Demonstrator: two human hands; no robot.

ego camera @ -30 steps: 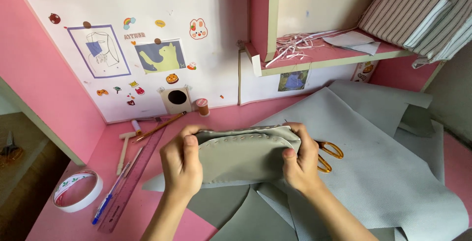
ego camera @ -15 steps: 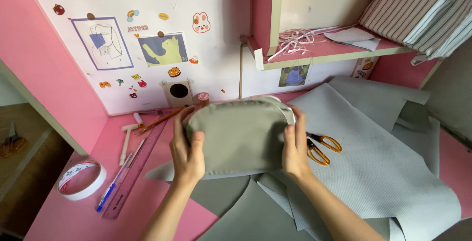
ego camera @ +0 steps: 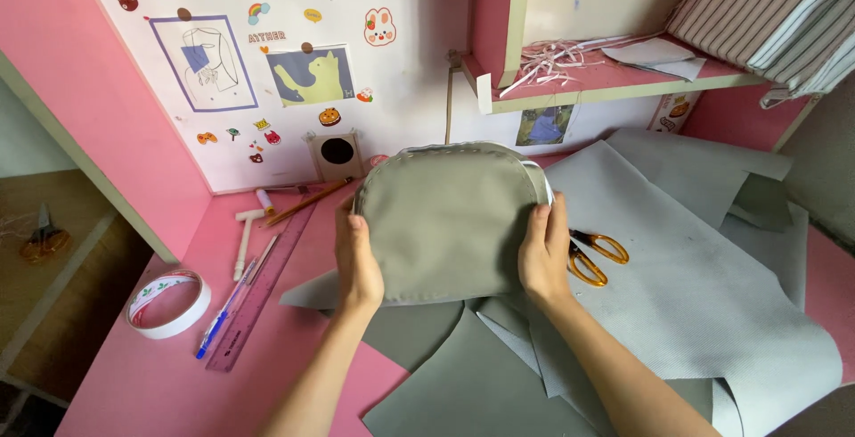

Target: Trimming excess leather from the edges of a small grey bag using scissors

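Note:
A grey fabric pouch point(ego camera: 445, 223) with a rounded top edge is held upright over the pink desk, its flat side facing me. My left hand point(ego camera: 358, 261) grips its left edge and my right hand point(ego camera: 545, 250) grips its right edge. Under and around it lie large sheets of grey fabric point(ego camera: 686, 268). Orange-handled scissors point(ego camera: 592, 255) rest on the fabric just right of my right hand.
On the pink desk point(ego camera: 151, 375) to the left lie a roll of white tape point(ego camera: 167, 303), a pink ruler point(ego camera: 263, 290), a blue pen point(ego camera: 227, 308) and pencils. A white wall with stickers and a small box point(ego camera: 337, 154) stands behind. A pink shelf point(ego camera: 614, 81) holds striped fabric.
Both hands have lifted and turned the pouch from lying edge-on to standing upright with its broad side towards me. It has also risen closer to the wall.

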